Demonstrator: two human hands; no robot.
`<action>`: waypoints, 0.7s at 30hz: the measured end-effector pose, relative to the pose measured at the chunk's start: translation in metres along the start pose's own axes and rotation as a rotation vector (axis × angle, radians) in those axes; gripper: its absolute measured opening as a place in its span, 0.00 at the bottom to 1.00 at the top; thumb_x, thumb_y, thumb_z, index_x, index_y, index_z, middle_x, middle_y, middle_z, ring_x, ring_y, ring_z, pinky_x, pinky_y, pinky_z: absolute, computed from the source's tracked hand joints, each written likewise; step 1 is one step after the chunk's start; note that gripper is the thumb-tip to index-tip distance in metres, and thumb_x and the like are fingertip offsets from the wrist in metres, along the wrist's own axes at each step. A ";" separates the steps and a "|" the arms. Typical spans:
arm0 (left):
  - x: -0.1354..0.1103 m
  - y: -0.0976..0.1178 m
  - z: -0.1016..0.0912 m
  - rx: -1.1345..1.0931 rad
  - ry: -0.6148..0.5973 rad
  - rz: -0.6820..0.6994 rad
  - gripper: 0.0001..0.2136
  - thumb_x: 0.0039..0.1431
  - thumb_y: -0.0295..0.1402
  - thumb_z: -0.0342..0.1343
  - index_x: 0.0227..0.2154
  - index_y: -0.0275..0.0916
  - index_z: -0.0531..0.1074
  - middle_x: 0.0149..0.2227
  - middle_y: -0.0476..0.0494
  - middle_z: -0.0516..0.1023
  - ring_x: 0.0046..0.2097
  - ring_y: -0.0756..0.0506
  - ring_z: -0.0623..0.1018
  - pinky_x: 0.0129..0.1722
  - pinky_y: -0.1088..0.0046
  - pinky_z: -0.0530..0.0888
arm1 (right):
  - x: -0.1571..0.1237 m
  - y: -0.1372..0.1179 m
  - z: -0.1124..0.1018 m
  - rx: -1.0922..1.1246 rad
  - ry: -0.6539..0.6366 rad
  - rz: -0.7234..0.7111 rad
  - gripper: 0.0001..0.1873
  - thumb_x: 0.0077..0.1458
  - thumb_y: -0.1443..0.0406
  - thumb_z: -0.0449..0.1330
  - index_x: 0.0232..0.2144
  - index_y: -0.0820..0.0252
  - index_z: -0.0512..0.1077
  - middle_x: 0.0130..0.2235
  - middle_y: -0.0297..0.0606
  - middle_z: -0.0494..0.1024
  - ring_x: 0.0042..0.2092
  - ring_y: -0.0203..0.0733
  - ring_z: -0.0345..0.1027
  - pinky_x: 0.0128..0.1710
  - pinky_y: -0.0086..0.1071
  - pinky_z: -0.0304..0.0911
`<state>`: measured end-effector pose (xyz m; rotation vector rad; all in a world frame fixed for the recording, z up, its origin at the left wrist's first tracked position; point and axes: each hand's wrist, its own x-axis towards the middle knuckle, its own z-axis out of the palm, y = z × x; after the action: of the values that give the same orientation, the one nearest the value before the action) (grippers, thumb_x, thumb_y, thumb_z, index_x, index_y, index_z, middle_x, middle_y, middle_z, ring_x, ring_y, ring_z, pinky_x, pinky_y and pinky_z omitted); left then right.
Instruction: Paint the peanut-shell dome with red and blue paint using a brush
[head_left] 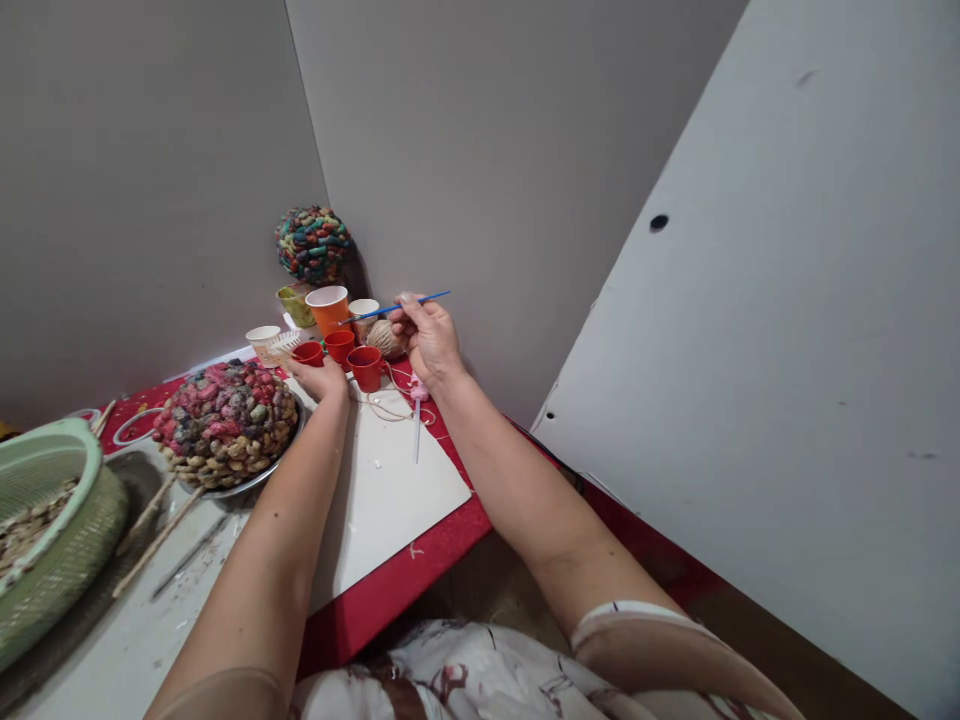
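Note:
My right hand point(429, 338) pinches a thin blue paintbrush point(431, 298), its tip pointing left above the cups. My left hand point(321, 380) is closed around the lower part of a small red cup point(307, 353); some of its fingers are hidden. Close by stand a second red cup point(340, 347) and a third red cup point(367, 372) with dark contents. Behind these rise an orange paper cup point(328, 308) and a pale paper cup point(364, 307). A ball of twine point(384, 340) lies beside my right hand.
A ball covered in peanut-like shells point(225, 420), partly painted pink and grey, rests in a metal bowl point(259, 482). At left is a green basket point(82, 530) of shells. A multicoloured ball point(313, 243) stands in the corner. A white board point(397, 510) lies on red cloth.

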<state>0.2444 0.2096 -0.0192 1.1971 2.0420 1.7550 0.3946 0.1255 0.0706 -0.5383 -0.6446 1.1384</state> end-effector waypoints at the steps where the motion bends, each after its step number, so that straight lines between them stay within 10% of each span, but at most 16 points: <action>1: -0.001 0.000 0.000 0.011 0.022 -0.021 0.21 0.66 0.38 0.59 0.58 0.39 0.69 0.60 0.37 0.72 0.57 0.37 0.76 0.54 0.50 0.76 | 0.000 0.000 0.000 -0.002 -0.002 0.002 0.12 0.51 0.60 0.71 0.28 0.58 0.72 0.21 0.23 0.75 0.21 0.25 0.66 0.22 0.19 0.64; 21: -0.025 0.004 -0.029 -0.116 -0.026 0.022 0.24 0.65 0.37 0.60 0.62 0.41 0.66 0.66 0.36 0.65 0.64 0.33 0.69 0.61 0.43 0.69 | 0.000 0.001 0.001 -0.013 0.016 0.013 0.16 0.48 0.56 0.72 0.28 0.59 0.71 0.20 0.24 0.74 0.20 0.26 0.64 0.22 0.21 0.62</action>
<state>0.2446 0.1709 -0.0158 1.2049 1.8917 1.8303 0.3931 0.1263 0.0704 -0.5625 -0.6357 1.1421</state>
